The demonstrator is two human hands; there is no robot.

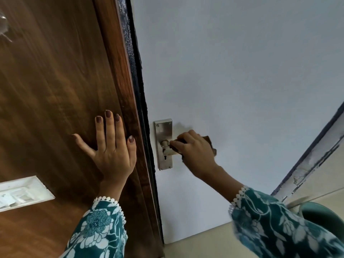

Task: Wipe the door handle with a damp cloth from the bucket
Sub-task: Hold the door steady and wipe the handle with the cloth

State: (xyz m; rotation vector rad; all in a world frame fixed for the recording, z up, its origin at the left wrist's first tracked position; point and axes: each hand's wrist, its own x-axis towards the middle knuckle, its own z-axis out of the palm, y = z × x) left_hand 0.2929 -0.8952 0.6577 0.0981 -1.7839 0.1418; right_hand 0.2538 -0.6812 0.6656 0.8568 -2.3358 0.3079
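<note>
The door handle (168, 149) juts from a steel backplate (163, 131) on the white door (232, 81), just right of centre. My right hand (195, 148) is closed around the lever with a dark brown cloth (209, 139) wrapped over it; only the lever's stub and base show. Cloth edges peek out above and below my fingers. My left hand (109, 148) lies flat with fingers spread on the brown wooden panel (55, 90), left of the door's edge. A teal bucket rim (320, 213) shows at the lower right, partly behind my right sleeve.
A white switch plate (20, 192) is set in the wooden panel at the lower left. A dark rough door edge (137, 81) runs between panel and door. A worn painted frame (316, 157) slants along the right. Beige floor (204, 244) lies below.
</note>
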